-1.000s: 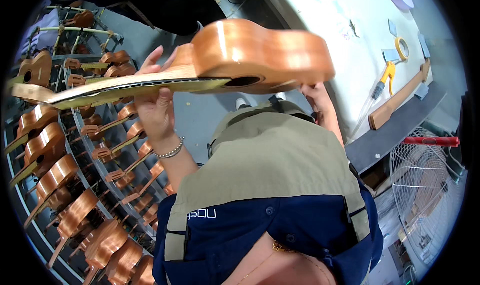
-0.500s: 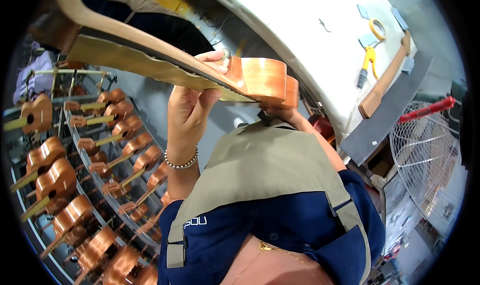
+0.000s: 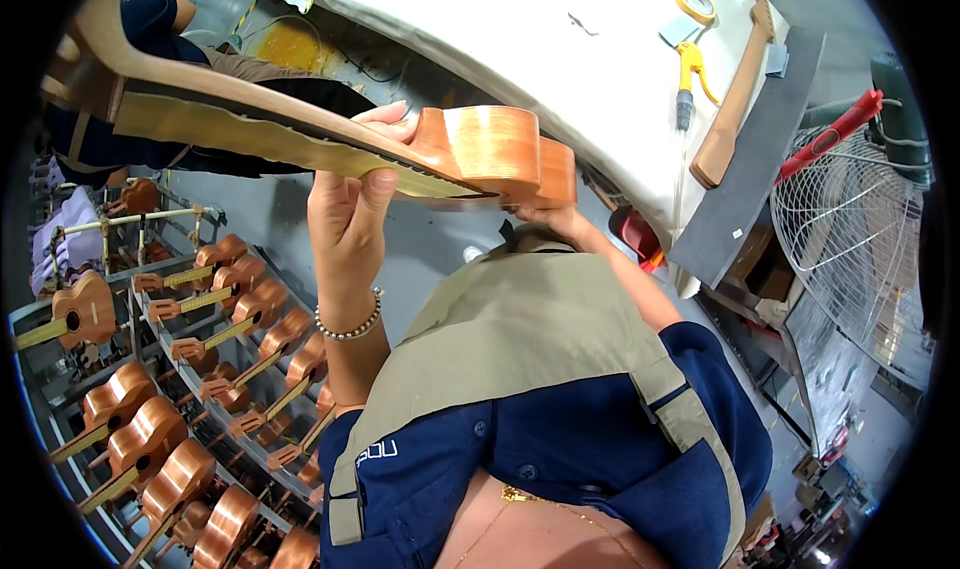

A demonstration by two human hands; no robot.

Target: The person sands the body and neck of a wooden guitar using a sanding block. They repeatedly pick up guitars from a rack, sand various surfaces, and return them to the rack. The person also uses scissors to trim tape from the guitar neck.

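Observation:
A brown wooden ukulele [image 3: 490, 149] is held up in front of me, tilted on its side, its neck running to the upper left. Yellowish masking covers its fretboard. My left hand [image 3: 350, 189] is closed round the neck close to the body, the thumb on the masked side and fingertips showing on the other side. Round the lower end of the body, near my apron, my right hand [image 3: 552, 221] grips the edge; most of its fingers are hidden. The headstock end is partly cut off by the dark rim of the picture.
Racks of ukuleles [image 3: 150, 434] stand at left. Beyond the instrument is a white-covered table [image 3: 560, 59] with a tape roll [image 3: 695, 5], a yellow air gun [image 3: 690, 69] and a wooden neck [image 3: 735, 109]. A wire fan [image 3: 850, 239] is at right; another person [image 3: 150, 29] is upper left.
The ukulele and both hands have shifted slightly left in the picture, with the grip kept. My view has turned a little, showing more of the other person and the racks lower down.

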